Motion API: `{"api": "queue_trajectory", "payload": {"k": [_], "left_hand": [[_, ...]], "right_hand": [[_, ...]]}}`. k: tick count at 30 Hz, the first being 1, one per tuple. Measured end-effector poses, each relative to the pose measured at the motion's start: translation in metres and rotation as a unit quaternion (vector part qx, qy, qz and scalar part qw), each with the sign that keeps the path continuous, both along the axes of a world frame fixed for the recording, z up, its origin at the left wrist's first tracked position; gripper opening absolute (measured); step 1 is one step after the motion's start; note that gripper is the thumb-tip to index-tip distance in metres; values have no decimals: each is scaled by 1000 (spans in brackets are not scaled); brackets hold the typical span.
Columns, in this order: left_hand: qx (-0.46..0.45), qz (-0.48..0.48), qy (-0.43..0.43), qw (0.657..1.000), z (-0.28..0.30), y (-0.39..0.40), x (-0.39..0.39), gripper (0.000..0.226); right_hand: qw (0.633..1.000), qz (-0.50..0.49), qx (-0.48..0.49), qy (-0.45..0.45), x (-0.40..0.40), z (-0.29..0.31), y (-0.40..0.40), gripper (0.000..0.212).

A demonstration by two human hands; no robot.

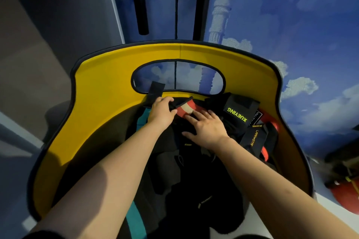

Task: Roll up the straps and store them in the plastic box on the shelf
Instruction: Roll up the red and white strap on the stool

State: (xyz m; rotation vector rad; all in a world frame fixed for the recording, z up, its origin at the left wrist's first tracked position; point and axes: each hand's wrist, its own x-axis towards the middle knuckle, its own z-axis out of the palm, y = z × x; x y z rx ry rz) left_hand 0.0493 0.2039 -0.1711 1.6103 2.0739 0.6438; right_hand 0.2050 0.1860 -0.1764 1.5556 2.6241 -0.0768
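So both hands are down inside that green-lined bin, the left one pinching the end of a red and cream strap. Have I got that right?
Not quite: the bin's lining is yellow, not green, as the head view shows. The rest holds: both hands are inside it, and the left hand pinches the dark end of the red and cream strap, while the right hand lies flat on the dark straps beside it.

Two hands (162,111) (206,127), one yellow bin (108,91), and several straps, at least four (238,111).

Yellow bin (108,75) lining: smooth matt fabric w/ black piping; straps (236,115): woven cloth, matt, printed labels
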Motion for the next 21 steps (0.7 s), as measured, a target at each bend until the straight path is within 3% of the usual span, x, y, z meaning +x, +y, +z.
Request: {"api": "queue_trajectory", "payload": {"k": [4,7,12,21], "left_hand": [[-41,-52,36,997,-11,24,14,48],[-22,-39,70,997,-12,28,22,33],[31,22,-40,998,4,19,14,20],[88,78,-176,977,56,-13,-6,18]], "right_hand": [[999,10,34,-7,6,-14,-1,61],[998,23,56,4,10,-19,-4,57],[997,29,71,0,11,-18,-9,51],[988,30,148,26,17,0,-36,49]]}}
